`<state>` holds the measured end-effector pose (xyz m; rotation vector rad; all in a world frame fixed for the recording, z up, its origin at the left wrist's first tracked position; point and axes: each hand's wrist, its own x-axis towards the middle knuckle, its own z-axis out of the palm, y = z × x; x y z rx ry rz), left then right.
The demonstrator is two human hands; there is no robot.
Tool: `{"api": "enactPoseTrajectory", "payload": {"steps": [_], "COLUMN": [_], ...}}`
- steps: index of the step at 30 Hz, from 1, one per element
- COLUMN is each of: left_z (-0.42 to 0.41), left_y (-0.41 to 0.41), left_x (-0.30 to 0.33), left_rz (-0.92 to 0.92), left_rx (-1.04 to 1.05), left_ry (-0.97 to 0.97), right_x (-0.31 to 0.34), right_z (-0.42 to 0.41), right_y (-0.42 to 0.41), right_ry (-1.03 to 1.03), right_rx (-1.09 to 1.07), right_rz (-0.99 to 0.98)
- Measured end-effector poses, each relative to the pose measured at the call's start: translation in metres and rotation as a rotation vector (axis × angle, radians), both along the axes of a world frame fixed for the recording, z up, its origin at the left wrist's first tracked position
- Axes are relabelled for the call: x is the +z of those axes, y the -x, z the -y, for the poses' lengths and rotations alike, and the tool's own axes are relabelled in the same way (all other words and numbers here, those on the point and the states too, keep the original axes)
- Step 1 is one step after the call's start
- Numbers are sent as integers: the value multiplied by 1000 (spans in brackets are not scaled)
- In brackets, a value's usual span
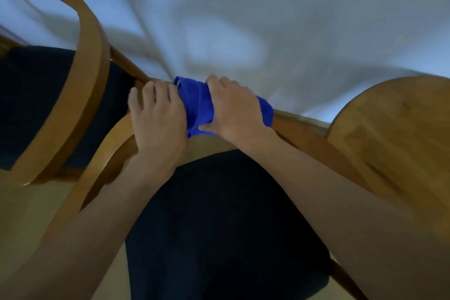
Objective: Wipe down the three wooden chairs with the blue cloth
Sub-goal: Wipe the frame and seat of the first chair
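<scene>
Cloth: blue cloth (198, 105) is draped over the curved top rail of the near wooden chair (306, 134), between the two hands.
Right hand: right hand (233, 109) grips the cloth against the rail, thumb curled under its lower edge.
Left hand: left hand (157, 114) lies on the rail just beside the cloth, fingers curled over the wood.
Seat: dark seat pad (219, 221) lies below the forearms.
Neighbour: second chair (85, 75) stands at left.
</scene>
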<state>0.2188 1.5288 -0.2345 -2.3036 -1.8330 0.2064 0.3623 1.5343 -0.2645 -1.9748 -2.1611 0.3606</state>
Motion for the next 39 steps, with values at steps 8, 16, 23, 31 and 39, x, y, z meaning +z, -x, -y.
{"api": "enactPoseTrajectory", "payload": {"steps": [8, 16, 23, 31, 39], "left_z": [11, 101, 97, 75, 112], "left_y": [-84, -173, -168, -157, -174], "left_x": [-10, -51, -66, -63, -51], "left_rz": [157, 175, 207, 213, 96], "left_rx": [-507, -626, -742, -722, -624], "left_ry": [160, 318, 342, 402, 303], "right_x": [-19, -6, -12, -20, -12], "right_z": [117, 264, 212, 186, 322], "right_y": [-119, -141, -133, -133, -135], "right_ry": [156, 257, 247, 148, 277], "right_rx": [-406, -806, -800, -695, -966], "right_rz": [184, 166, 181, 106, 59]}}
